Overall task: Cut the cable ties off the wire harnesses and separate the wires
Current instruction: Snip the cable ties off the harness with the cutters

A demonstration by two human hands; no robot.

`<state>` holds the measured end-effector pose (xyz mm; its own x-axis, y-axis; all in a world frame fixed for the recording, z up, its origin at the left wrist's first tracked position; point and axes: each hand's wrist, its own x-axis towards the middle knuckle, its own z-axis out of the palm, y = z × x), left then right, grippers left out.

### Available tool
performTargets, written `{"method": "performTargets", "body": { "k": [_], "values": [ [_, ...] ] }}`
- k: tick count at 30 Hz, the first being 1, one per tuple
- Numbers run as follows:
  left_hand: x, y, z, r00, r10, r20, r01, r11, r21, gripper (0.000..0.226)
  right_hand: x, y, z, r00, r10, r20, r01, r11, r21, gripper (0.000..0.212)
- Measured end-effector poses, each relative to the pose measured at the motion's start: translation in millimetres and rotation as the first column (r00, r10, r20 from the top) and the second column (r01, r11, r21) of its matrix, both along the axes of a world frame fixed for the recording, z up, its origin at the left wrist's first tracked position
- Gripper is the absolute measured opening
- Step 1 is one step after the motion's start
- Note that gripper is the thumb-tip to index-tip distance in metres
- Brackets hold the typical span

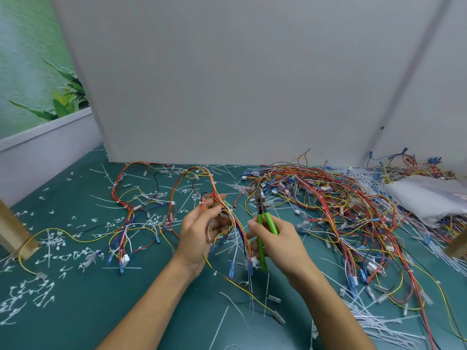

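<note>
Multicoloured wire harness (213,192) looped upward, green-handled cutters (262,218) upright beside it, tangled wire pile (328,203) at right, cut ties (51,245) scattered

Both bare forearms run in from the bottom edge and angle toward each other. Left hand (199,233) is up with the palm turned inward, fingers curled round a wire bundle (228,210). Right hand (278,245) sits just beside it, wrapped round the green cutters (261,210), thumb against the handle. The hands are close together but aren't touching.
</note>
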<state>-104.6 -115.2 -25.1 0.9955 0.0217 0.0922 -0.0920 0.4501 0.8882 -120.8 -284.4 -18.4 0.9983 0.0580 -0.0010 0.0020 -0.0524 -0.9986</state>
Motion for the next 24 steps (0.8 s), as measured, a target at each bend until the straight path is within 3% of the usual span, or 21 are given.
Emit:
{"method": "performTargets", "body": {
  "k": [12, 16, 19, 24],
  "values": [
    [-4, 4, 7, 0.968, -0.248, 0.037, 0.249, 0.934, -0.257, 0.059, -1, -2, 2, 0.995, 0.1, 0.01, -0.1, 0.993, 0.065, 0.02],
    [-3, -2, 4, 0.986, -0.169, 0.003, 0.168, 0.977, -0.133, 0.043, 0, -3, 1, 0.998, 0.056, 0.004, -0.056, 0.998, 0.034, 0.014],
    [-3, -6, 3, 0.996, -0.087, -0.023, 0.086, 0.996, -0.032, 0.039, 1, -3, 1, 1.0, -0.007, -0.018, 0.008, 0.997, 0.077, 0.026],
    [-9, -9, 2, 0.983, -0.183, -0.029, 0.184, 0.981, 0.054, 0.033, 4, -6, 3, 0.996, -0.093, 0.016, 0.088, 0.975, 0.204, 0.039]
  ]
}}
